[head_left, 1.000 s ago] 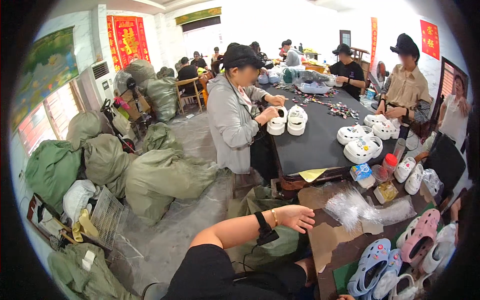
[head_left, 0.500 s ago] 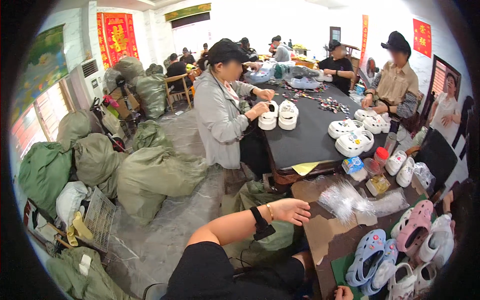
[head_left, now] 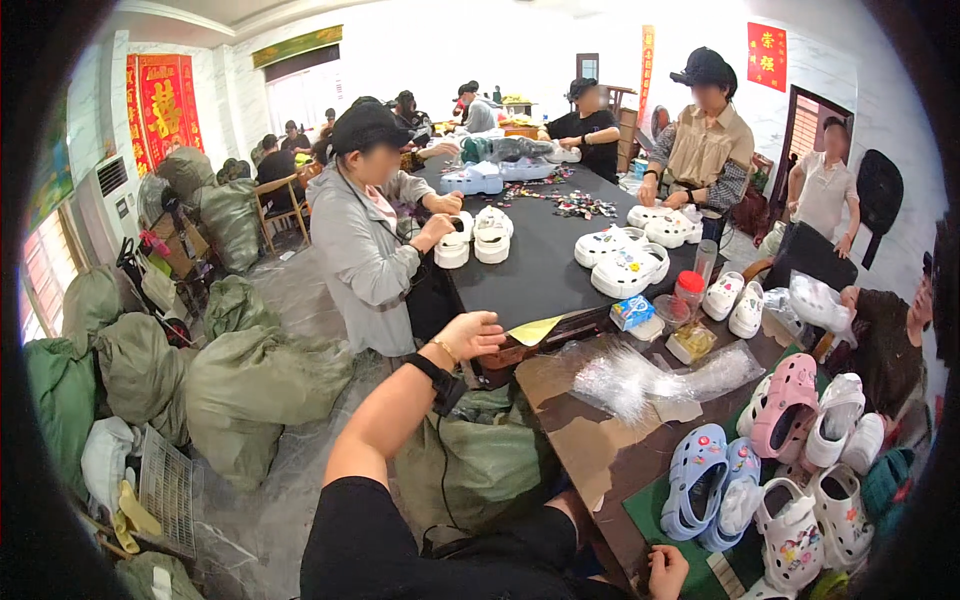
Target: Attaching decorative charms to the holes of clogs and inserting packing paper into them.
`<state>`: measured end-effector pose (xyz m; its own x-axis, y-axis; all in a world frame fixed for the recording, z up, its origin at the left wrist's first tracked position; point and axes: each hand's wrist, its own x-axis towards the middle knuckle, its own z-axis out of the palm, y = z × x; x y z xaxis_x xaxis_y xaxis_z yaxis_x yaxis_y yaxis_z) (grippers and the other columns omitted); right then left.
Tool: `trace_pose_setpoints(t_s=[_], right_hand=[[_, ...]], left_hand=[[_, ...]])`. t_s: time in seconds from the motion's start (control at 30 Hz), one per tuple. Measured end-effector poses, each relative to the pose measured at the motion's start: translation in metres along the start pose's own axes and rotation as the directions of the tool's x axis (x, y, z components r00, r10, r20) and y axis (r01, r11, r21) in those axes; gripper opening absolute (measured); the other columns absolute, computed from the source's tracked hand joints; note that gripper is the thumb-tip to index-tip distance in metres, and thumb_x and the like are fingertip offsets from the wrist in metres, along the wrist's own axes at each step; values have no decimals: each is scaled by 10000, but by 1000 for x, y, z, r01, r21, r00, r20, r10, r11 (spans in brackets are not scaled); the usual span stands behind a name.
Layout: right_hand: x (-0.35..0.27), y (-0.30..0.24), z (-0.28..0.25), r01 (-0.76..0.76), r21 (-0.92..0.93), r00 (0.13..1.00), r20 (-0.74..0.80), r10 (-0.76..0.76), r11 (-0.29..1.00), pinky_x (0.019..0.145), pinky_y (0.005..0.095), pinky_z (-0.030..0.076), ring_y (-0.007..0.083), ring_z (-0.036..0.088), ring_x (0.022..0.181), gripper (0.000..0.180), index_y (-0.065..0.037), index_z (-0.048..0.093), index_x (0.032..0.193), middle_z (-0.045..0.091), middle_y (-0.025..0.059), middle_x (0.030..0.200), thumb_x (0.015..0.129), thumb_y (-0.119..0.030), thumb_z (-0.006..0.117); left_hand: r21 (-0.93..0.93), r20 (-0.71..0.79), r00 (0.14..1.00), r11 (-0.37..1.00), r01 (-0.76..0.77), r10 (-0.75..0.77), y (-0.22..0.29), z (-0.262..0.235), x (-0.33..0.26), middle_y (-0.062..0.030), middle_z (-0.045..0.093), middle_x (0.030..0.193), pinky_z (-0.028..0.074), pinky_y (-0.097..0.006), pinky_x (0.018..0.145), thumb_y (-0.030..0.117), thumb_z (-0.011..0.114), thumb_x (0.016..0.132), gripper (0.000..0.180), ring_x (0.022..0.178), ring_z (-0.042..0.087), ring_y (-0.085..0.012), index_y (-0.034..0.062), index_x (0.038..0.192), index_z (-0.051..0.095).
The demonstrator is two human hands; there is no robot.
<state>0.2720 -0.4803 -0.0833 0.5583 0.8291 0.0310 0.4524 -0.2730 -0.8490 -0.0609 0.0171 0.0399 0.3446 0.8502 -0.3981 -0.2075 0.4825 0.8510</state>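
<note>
Now your left hand (head_left: 478, 335) hangs at the dial's centre, fingers loosely extended, holding nothing; your right hand (head_left: 668, 572), at five, curls its fingers, grip impossible to tell. Near it, at four o'clock, blue clogs (head_left: 692, 480) rest on a green mat (head_left: 648, 508) over the brown counter (head_left: 640, 462). White clogs (head_left: 630, 272) crowd the black counter (head_left: 530, 285) toward two; sacks (head_left: 265, 385) slump across grey floor (head_left: 265, 510) at eight.

Clogs (head_left: 686, 515) rest on the mat (head_left: 652, 516), table (head_left: 645, 460) beneath.
</note>
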Motion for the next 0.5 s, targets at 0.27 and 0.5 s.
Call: trace_pose_setpoints(t_s=[0.27, 0.5], right_hand=[[-2, 9, 0, -6, 54, 1000, -25, 7, 999, 772, 344, 500, 228, 643, 824, 208, 3, 661, 1024, 687, 133, 894, 917, -136, 549], [-4, -1, -3, 31, 74, 999, -44, -28, 997, 746, 340, 500, 226, 642, 796, 201, -1, 664, 1015, 683, 129, 882, 923, -132, 542]], left_hand=[[185, -188, 973, 978, -97, 132, 23, -5, 30, -177, 498, 1292, 471, -474, 927, 269, 598, 908, 513, 1095, 568, -344, 14, 1333, 463], [442, -233, 945, 891, -106, 228, 36, -15, 61, -147, 547, 1208, 484, -469, 852, 260, 638, 865, 458, 1027, 564, -299, 34, 1251, 541]])
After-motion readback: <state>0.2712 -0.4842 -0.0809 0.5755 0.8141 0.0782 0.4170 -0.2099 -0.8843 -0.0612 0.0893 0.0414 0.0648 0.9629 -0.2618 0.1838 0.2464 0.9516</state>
